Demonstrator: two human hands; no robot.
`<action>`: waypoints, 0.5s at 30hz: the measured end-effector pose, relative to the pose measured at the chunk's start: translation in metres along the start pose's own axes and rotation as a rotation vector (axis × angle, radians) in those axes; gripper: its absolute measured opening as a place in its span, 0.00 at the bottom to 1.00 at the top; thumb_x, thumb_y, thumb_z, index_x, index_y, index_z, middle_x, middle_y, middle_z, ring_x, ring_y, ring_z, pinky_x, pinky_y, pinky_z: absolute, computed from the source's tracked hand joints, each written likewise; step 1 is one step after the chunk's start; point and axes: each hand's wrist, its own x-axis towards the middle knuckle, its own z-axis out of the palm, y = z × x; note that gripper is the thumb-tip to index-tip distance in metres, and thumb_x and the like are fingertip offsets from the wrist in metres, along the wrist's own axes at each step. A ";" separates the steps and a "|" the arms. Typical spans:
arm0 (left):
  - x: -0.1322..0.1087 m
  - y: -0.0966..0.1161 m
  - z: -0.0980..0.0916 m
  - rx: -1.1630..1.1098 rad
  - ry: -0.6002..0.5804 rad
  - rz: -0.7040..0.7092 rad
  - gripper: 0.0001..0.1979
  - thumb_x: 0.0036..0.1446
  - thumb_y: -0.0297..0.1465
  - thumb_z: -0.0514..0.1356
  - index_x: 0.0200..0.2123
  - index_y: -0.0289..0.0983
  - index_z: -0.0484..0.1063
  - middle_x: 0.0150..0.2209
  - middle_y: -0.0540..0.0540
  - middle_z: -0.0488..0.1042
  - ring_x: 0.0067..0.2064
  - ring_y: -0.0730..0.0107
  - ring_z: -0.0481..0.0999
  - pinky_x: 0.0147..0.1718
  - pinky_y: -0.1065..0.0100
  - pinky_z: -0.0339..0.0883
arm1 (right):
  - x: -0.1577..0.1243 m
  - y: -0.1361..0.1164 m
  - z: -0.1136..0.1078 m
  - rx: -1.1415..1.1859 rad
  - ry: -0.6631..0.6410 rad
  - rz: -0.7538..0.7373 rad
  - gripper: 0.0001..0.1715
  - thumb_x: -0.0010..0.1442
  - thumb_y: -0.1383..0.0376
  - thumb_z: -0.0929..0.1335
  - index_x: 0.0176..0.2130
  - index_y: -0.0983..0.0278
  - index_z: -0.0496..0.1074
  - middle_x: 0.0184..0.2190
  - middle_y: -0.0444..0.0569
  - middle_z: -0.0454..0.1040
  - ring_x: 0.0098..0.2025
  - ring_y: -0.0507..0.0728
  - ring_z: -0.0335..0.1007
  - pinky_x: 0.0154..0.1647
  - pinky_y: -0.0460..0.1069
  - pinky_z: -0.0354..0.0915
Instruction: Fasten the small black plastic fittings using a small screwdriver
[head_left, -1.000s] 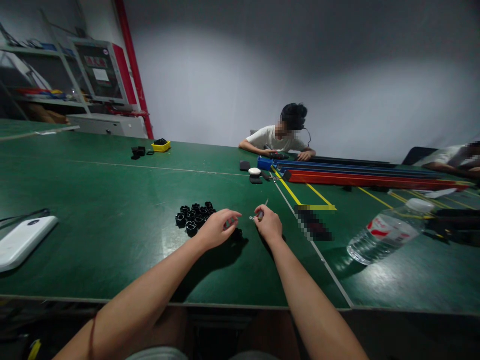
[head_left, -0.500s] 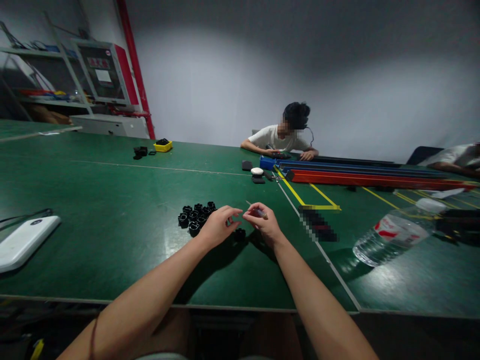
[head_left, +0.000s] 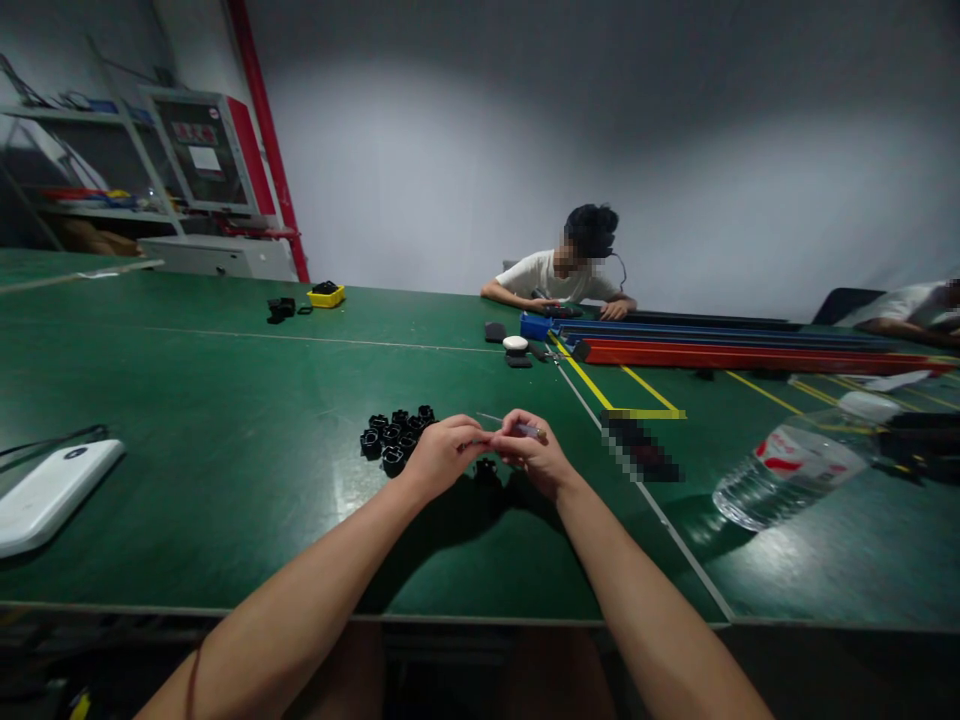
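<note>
My right hand point(head_left: 541, 462) is closed around a small thin-shafted tool, which looks like a screwdriver point(head_left: 531, 431); its slim metal shaft points left, over my left fingers. The fingers of my left hand point(head_left: 446, 455) are pinched together and meet the right fingertips. Whatever sits between those left fingers is too small or hidden to make out. On the green table just below the fingertips is a single black plastic part point(head_left: 487, 473). Several similar black ring-shaped parts point(head_left: 391, 434) lie in a cluster beyond and left of my left hand, which partly covers them.
A clear water bottle point(head_left: 799, 465) lies tilted at right, near a blurred dark object point(head_left: 641, 445). A white power bank point(head_left: 64, 495) is at far left. Red and blue long rails point(head_left: 750, 355) stretch across the far right, by a seated person point(head_left: 559, 275). A yellow tray point(head_left: 326, 297) stands far back.
My hands have come together: the left fingers have closed from a loose, parted pose and now touch the right fingertips. The tool's shaft has swung further left and flatter.
</note>
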 end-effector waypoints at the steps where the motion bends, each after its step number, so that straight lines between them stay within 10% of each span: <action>1: 0.000 0.000 0.000 -0.002 0.010 0.004 0.05 0.61 0.29 0.64 0.37 0.39 0.82 0.36 0.46 0.79 0.36 0.70 0.78 0.38 0.70 0.73 | 0.000 -0.001 0.000 0.006 0.008 0.005 0.25 0.35 0.60 0.81 0.27 0.62 0.65 0.20 0.39 0.71 0.18 0.49 0.65 0.17 0.42 0.56; 15: 0.005 0.007 0.003 0.052 0.040 -0.070 0.06 0.61 0.26 0.60 0.34 0.35 0.77 0.31 0.46 0.77 0.30 0.72 0.72 0.31 0.71 0.65 | 0.003 -0.002 0.004 0.020 0.074 -0.037 0.26 0.38 0.55 0.81 0.27 0.63 0.67 0.19 0.40 0.72 0.18 0.48 0.65 0.14 0.41 0.49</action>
